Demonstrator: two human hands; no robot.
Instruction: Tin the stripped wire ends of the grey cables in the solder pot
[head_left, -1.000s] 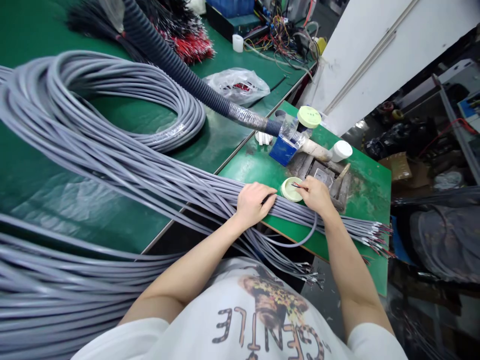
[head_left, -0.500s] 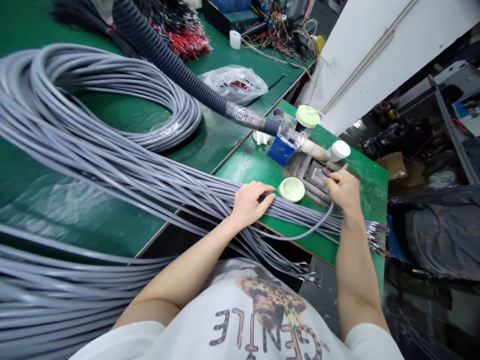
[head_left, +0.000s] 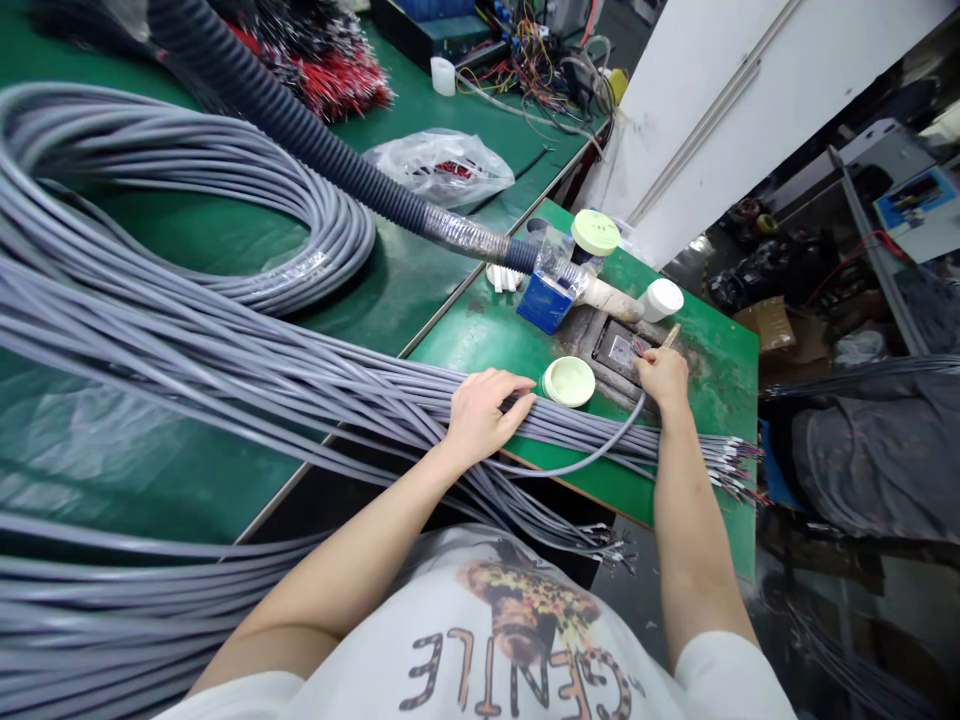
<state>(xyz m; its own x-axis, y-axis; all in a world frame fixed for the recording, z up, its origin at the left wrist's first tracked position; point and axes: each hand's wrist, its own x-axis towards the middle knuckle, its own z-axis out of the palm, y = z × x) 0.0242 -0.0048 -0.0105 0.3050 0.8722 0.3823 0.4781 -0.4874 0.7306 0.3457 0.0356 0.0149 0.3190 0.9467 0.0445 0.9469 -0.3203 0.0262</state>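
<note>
My right hand (head_left: 663, 375) is closed on the end of one grey cable (head_left: 592, 459), holding its stripped coloured wire tips over a small square metal pot (head_left: 619, 350) set in a grimy plate. The cable loops back under my wrist to the bundle. My left hand (head_left: 480, 412) rests curled on top of the thick bundle of grey cables (head_left: 225, 370), fingers pressing it against the green bench edge. A pale green round tin (head_left: 569, 381) sits between my two hands.
A dark corrugated hose (head_left: 300, 120) runs down to a white nozzle (head_left: 622, 300) above the pot, beside a blue box (head_left: 545, 301) and a green-lidded jar (head_left: 595, 232). A coiled grey cable (head_left: 225, 230), plastic bag (head_left: 442, 168) and red wire bundles (head_left: 337, 75) lie farther back. Stripped cable ends (head_left: 731, 470) overhang the right edge.
My right hand moved from the pale green tin rightward and away, carrying the cable end to the metal pot. My left hand stayed on the bundle.
</note>
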